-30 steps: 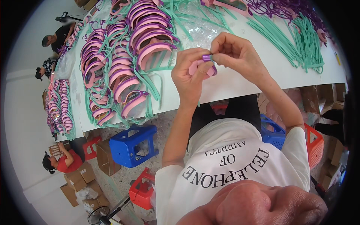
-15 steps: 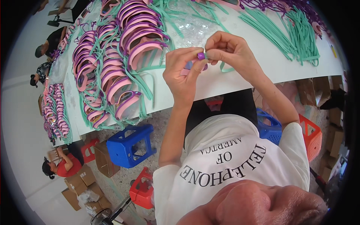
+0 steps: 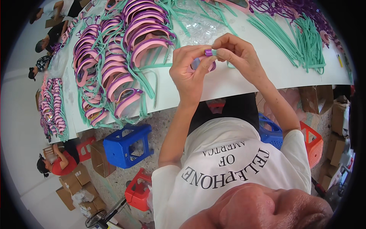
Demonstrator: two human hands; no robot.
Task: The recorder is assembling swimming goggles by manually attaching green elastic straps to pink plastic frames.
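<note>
Over the near edge of the table, my left hand (image 3: 187,72) is closed on a pair of swim goggles (image 3: 196,64) with a pink and purple frame, mostly hidden behind the fingers. A purple strap end piece (image 3: 208,52) stands out between its thumb and forefinger. My right hand (image 3: 241,57) pinches a teal strap (image 3: 214,52) right at that purple piece. Whether the strap is threaded through it cannot be made out. Part of the strap shows below the right hand. Rows of pink and purple goggles (image 3: 150,51) with teal straps lie left of my hands.
Clear plastic pieces (image 3: 202,28) lie beyond my hands on the white table (image 3: 267,74). Loose teal straps (image 3: 309,45) and purple parts (image 3: 284,7) are at the far right. A blue stool (image 3: 126,147) and a red stool (image 3: 137,192) stand below, left. Other people (image 3: 63,164) are at the left.
Both hands have shifted very slightly, still together at the purple piece. More of the teal strap shows beside it now. The whole view has turned a little.
</note>
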